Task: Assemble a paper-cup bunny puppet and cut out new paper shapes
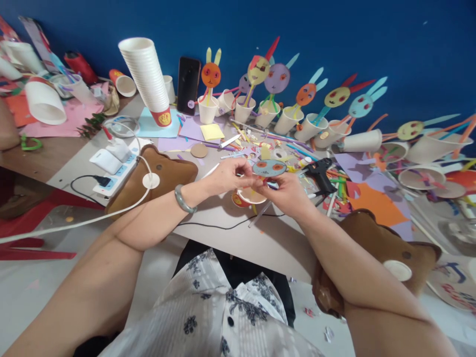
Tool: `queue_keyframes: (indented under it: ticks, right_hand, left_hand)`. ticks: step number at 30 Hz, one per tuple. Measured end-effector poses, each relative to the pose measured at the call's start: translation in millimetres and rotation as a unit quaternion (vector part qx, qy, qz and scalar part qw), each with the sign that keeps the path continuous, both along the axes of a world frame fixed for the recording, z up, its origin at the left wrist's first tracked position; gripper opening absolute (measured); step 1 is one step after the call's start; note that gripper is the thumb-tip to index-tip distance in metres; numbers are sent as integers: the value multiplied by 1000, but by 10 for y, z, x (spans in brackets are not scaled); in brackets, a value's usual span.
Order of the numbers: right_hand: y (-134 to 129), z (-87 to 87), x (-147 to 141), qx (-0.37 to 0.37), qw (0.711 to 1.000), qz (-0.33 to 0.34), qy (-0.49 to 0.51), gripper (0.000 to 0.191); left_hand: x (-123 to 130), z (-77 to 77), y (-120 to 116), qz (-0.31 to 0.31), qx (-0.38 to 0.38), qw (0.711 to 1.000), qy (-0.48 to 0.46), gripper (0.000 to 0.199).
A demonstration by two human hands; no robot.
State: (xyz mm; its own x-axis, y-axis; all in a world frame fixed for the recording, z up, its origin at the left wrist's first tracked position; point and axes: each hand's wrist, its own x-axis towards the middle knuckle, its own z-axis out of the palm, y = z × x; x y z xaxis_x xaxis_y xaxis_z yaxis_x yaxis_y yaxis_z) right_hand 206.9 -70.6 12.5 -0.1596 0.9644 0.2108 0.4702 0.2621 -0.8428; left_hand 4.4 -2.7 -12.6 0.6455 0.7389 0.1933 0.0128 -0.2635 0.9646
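Note:
Over the near edge of the table, my two hands meet around a light blue paper rabbit face [269, 168] with orange eyes. My left hand [232, 174] is closed at its left side, fingertips pinched together. My right hand [288, 192] pinches along its lower right edge, thumb toward me. The fingertips partly hide the face's underside. Just beneath the hands stands a white paper cup [241, 198] with a red and yellow print, its rim partly covered by my fingers. A black glue gun [319, 177] lies right of my right hand.
Finished rabbit figures in paper cups [290, 120] line the blue wall. A tall cup stack [145, 74], a phone [188, 85] and a power strip [117, 168] stand left. Brown cushions [156, 171] flank my arms. Paper scraps [253, 144] and a black cable [226, 228] lie around.

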Motion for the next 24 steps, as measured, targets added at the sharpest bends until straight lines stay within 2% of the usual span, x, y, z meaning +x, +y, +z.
queue_keyframes:
  ticks: [3, 10, 14, 21, 24]
  right_hand:
    - [14, 10, 16, -15, 1000, -3, -7, 28]
    - [-9, -72, -28, -58, 994, -18, 92, 33]
    - [-45, -85, -67, -88, 989, -28, 113, 35]
    - [-47, 32, -67, 0, 1000, -23, 17, 23]
    - [-61, 45, -54, 18, 999, -34, -2, 19]
  left_hand:
    - [-69, 101, 22, -30, 1, 999, 21, 46]
    - [-120, 258, -40, -45, 139, 975, 167, 22]
    - [-116, 312, -90, -41, 167, 966, 193, 15]
    - [-93, 291, -132, -42, 166, 967, 187, 14]
    - [-103, 289, -96, -52, 133, 974, 175, 16]
